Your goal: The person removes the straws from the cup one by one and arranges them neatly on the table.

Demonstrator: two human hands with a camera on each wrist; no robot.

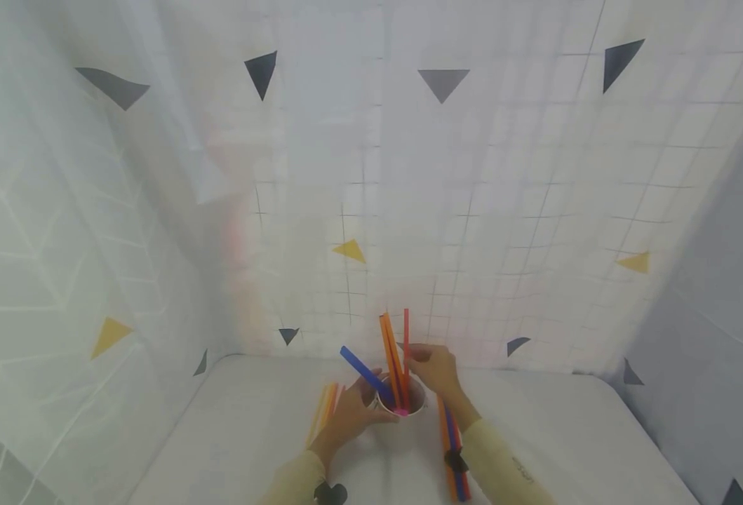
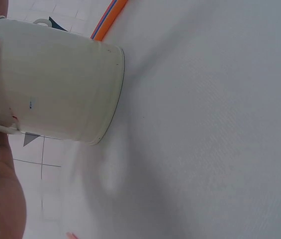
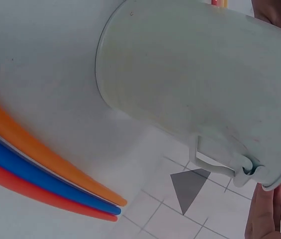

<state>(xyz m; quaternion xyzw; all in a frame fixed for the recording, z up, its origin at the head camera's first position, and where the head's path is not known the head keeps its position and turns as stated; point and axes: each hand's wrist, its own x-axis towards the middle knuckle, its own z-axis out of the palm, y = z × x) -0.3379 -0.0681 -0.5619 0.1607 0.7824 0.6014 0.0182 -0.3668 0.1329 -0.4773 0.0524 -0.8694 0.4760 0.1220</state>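
A small white pail (image 1: 384,435) with metal side lugs stands on the table, its mouth toward the head camera. My left hand (image 1: 351,414) grips its left side near the rim, thumb in front. Inside lean a blue stick (image 1: 360,365), orange sticks (image 1: 389,347) and a red stick (image 1: 406,324); a pink end (image 1: 400,412) shows at the rim. With thumb and fingers, my right hand (image 1: 434,366) pinches the red stick above the pail's right rim. Both wrist views show the pail's wall (image 2: 55,84) up close; a side lug (image 3: 212,162) faces the right wrist camera.
Orange, blue and red sticks (image 1: 450,442) lie beneath the right forearm. More yellow, orange and pink sticks (image 1: 324,407) lie left of the left hand. Behind the white tabletop (image 1: 548,435) hangs a pale sheet (image 1: 504,210) with grid lines and triangles.
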